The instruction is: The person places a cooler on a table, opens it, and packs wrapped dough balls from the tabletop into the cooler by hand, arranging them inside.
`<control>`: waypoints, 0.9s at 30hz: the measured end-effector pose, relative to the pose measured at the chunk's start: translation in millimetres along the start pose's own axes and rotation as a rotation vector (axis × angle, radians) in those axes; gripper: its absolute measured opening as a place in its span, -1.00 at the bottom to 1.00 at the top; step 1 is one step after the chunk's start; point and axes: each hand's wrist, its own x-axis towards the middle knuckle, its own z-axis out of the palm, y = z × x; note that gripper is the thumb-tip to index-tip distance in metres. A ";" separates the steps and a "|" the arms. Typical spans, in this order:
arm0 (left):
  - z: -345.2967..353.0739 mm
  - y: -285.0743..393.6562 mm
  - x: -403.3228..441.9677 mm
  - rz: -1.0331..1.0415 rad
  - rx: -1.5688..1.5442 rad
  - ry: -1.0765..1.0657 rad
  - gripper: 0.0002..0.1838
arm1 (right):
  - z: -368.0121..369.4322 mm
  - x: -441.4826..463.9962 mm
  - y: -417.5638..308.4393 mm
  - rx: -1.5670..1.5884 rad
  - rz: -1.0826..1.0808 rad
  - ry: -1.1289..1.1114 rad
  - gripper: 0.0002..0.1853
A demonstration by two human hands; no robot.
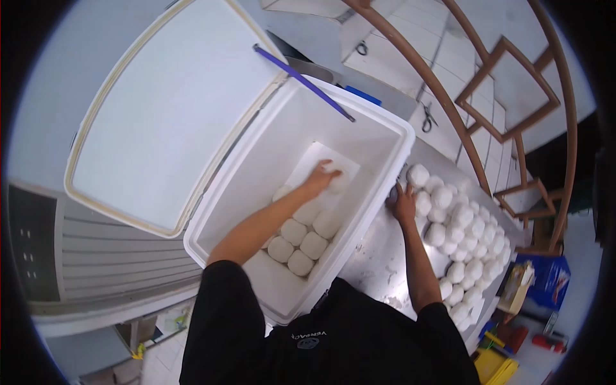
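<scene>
A large white cooler box (410,138) stands in front of me with its lid tipped open to the left. Inside, several round white dough balls (294,232) lie side by side on the bottom. My left hand (319,178) reaches deep into the box, fingers curved round a white dough ball (337,183) near the far end. Outside, my right hand (403,205) is between the cooler's right wall and a heap of similar dough balls (462,215) on a metal table (385,256). Its fingers are apart, next to the heap's near-left balls.
A purple strap (305,83) runs from the open lid (160,115) to the box. Brown curved metal framing (443,96) rises beyond the table. A blue bag (545,279) and yellow item (495,367) are at the lower right. Scissors (428,119) lie on the tiled surface behind.
</scene>
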 end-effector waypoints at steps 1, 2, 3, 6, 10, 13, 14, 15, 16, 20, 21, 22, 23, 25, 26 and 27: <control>7.5 -15.5 6.6 0.045 0.049 -0.040 -0.24 | -2.5 1.1 -6.0 0.010 0.025 -0.060 -0.35; 17.3 -39.9 12.7 0.078 0.101 -0.093 -0.26 | -2.6 -10.2 -9.0 0.016 0.065 -0.130 -0.35; 24.5 -55.8 16.4 0.115 0.154 -0.153 -0.28 | 0.4 -24.7 -11.4 0.012 0.065 -0.124 -0.36; 12.8 -49.3 36.5 0.375 0.734 -0.400 -0.38 | 14.2 -61.3 -18.0 0.009 0.046 -0.045 -0.39; 16.0 -113.7 88.1 0.328 1.328 -0.566 -0.46 | 21.6 -100.9 -15.7 0.140 0.035 -0.025 -0.44; 17.6 -39.0 21.3 0.166 1.430 -0.545 -0.50 | 12.2 -92.6 -4.5 0.770 0.354 -0.081 -0.46; 15.4 -9.0 -3.3 0.075 1.423 -0.479 -0.49 | -5.0 -86.4 -8.4 1.063 0.507 -0.119 -0.47; 11.8 10.3 -17.8 -0.016 1.413 -0.410 -0.48 | -57.4 -78.2 -35.8 1.033 0.561 -0.084 -0.47; 7.2 17.1 -20.7 0.070 1.414 -0.382 -0.46 | -48.9 -70.6 -22.5 1.060 0.395 0.155 -0.45; -15.5 82.4 -25.1 0.091 0.903 -0.690 -0.31 | -212.4 -54.8 -101.4 0.993 0.082 0.384 -0.34; -16.7 119.1 -62.0 0.093 0.709 -0.679 -0.28 | -235.8 -52.0 -119.2 0.994 -0.047 0.410 -0.28; -15.1 157.2 -102.7 0.096 0.517 -0.665 -0.24 | -256.7 -51.2 -136.2 0.986 -0.179 0.439 -0.23; -9.2 179.3 -133.7 0.166 0.307 -0.678 -0.28 | -278.9 -53.4 -161.1 0.940 -0.227 0.425 -0.15; 3.9 185.0 -162.8 0.309 0.059 -0.631 -0.29 | -286.7 -47.1 -187.4 0.695 -0.377 0.398 -0.09; 9.2 182.5 -168.5 0.389 0.023 -0.575 -0.27 | -288.1 -45.3 -198.2 0.703 -0.462 0.348 -0.19; 11.4 183.5 -170.6 0.465 -0.015 -0.516 -0.22 | -284.6 -41.8 -195.2 0.819 -0.484 0.311 -0.30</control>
